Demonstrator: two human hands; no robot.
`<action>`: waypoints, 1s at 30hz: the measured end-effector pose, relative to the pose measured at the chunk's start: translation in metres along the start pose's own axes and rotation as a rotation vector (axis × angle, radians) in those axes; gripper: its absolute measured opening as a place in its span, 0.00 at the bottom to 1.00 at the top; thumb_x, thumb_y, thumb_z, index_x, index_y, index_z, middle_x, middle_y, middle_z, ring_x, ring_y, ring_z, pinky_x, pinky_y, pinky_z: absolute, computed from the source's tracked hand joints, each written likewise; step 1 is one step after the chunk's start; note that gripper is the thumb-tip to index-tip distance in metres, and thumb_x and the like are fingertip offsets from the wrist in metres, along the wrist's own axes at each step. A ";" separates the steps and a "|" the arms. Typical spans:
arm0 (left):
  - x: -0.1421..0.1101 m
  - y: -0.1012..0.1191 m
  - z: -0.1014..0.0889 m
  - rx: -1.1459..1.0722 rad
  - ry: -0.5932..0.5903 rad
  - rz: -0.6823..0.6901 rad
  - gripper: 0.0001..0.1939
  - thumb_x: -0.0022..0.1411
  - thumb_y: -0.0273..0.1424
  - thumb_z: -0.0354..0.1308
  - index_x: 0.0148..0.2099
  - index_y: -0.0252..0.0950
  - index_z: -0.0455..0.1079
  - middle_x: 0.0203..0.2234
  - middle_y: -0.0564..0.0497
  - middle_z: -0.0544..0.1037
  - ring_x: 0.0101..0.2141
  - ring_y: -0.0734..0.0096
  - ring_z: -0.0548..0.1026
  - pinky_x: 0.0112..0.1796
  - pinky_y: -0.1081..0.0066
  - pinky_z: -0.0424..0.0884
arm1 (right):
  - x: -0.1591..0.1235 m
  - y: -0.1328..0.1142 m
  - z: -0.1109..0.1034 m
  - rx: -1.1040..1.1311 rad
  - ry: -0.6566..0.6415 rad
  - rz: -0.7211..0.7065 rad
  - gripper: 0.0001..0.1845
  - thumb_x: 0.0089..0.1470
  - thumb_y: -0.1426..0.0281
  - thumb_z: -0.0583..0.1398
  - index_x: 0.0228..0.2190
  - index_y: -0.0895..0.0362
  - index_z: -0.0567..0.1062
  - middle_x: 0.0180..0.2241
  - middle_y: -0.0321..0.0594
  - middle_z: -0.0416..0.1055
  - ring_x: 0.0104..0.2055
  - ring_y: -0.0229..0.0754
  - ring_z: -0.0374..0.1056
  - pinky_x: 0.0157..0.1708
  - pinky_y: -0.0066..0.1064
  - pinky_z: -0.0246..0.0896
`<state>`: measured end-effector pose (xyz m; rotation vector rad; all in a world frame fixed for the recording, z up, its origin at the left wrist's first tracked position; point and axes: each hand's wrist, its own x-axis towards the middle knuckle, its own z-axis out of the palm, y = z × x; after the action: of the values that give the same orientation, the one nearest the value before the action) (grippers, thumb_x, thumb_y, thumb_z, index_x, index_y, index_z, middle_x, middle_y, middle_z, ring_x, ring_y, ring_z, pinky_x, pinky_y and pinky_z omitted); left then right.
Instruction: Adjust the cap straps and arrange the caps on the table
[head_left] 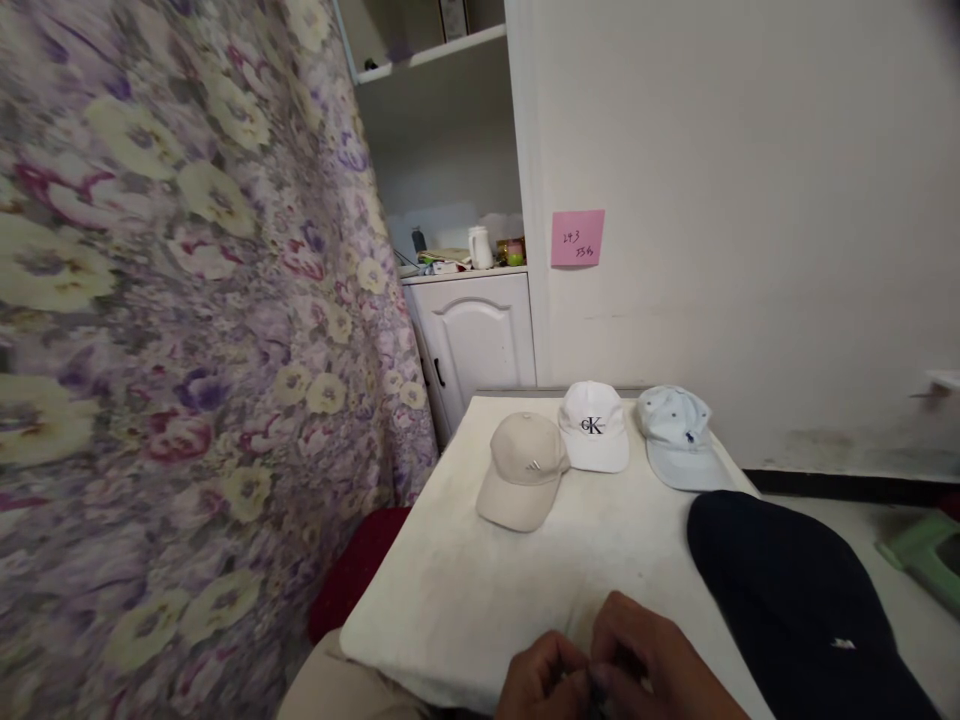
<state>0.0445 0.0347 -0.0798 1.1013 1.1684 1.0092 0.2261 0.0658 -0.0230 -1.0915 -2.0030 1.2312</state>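
Observation:
My left hand (544, 680) and my right hand (649, 655) meet at the near edge of the white table (442, 580). The fingers of both are pinched together; a small dark bit shows between them, too hidden to name. Farther back on the table sit a beige cap (517, 465), a white cap (596, 420) with black "CK" lettering and a light blue cap (675, 430). To the right of my hands, a large-looking navy cap (795, 600) with a small white logo lies at the table's right edge. My hands touch none of these caps.
A floral curtain (187, 350) hangs along the left. Beyond the table stand a white cabinet (480, 330) and shelf holding a white jug (480, 247). A pink note (577, 238) is stuck on the wall. A dark red seat (360, 570) and a green object (926, 555) flank the table.

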 end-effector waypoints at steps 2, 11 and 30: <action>0.003 -0.005 -0.001 0.004 0.025 -0.011 0.22 0.45 0.51 0.66 0.26 0.38 0.66 0.21 0.57 0.67 0.25 0.73 0.59 0.29 0.70 0.53 | 0.000 0.000 -0.002 0.070 -0.015 -0.045 0.05 0.48 0.76 0.59 0.25 0.53 0.71 0.29 0.34 0.67 0.32 0.41 0.65 0.32 0.31 0.58; 0.003 -0.005 -0.006 -0.023 0.003 -0.048 0.24 0.45 0.53 0.64 0.28 0.38 0.67 0.19 0.59 0.66 0.22 0.75 0.56 0.28 0.70 0.53 | -0.005 0.000 -0.007 0.196 -0.064 -0.104 0.05 0.48 0.74 0.61 0.30 0.54 0.75 0.31 0.35 0.70 0.32 0.42 0.66 0.33 0.33 0.59; 0.003 -0.002 -0.006 -0.061 -0.034 -0.088 0.21 0.42 0.48 0.67 0.28 0.38 0.66 0.21 0.57 0.68 0.25 0.74 0.59 0.30 0.70 0.54 | -0.002 0.012 0.005 0.100 -0.003 -0.092 0.12 0.38 0.79 0.60 0.28 0.55 0.75 0.30 0.37 0.77 0.30 0.43 0.71 0.30 0.31 0.61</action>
<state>0.0386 0.0378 -0.0829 1.0070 1.1417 0.9485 0.2276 0.0652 -0.0357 -0.9397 -1.9487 1.2714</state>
